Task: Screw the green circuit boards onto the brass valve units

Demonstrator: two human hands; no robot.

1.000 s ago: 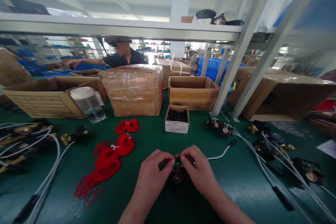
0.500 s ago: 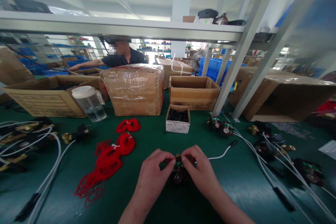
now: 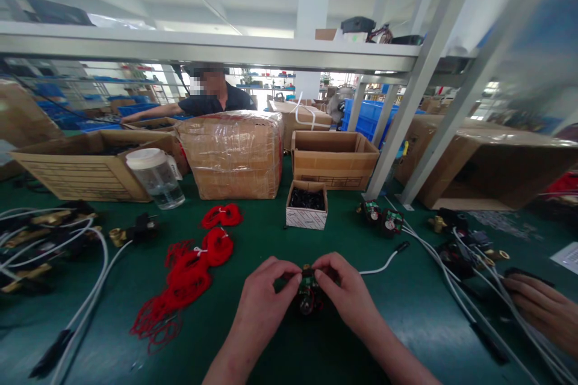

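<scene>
A small black device with a green circuit board (image 3: 307,301) and a round, shiny part stands on the table right in front of me. My left hand (image 3: 270,289) pinches its far edge between thumb and fingertips, just left of a small brass end. On the other side of that end, my right hand (image 3: 341,286) grips the same edge with thumb and forefinger. The fingertips hide most of what they press on. From behind my right hand a white cable (image 3: 382,266) with a black tip runs out to the right.
Red wire bundles (image 3: 192,274) lie left; a small box (image 3: 307,216) of black parts stands ahead. Similar devices (image 3: 382,216) and cables lie right, where another person's hand (image 3: 539,310) rests on one. Cardboard boxes (image 3: 232,156) and a water jug (image 3: 156,177) line the back below a shelf.
Another person's hand has come in from the right and covers a device there. Both my hands keep their pinch on the device, nearly unmoved.
</scene>
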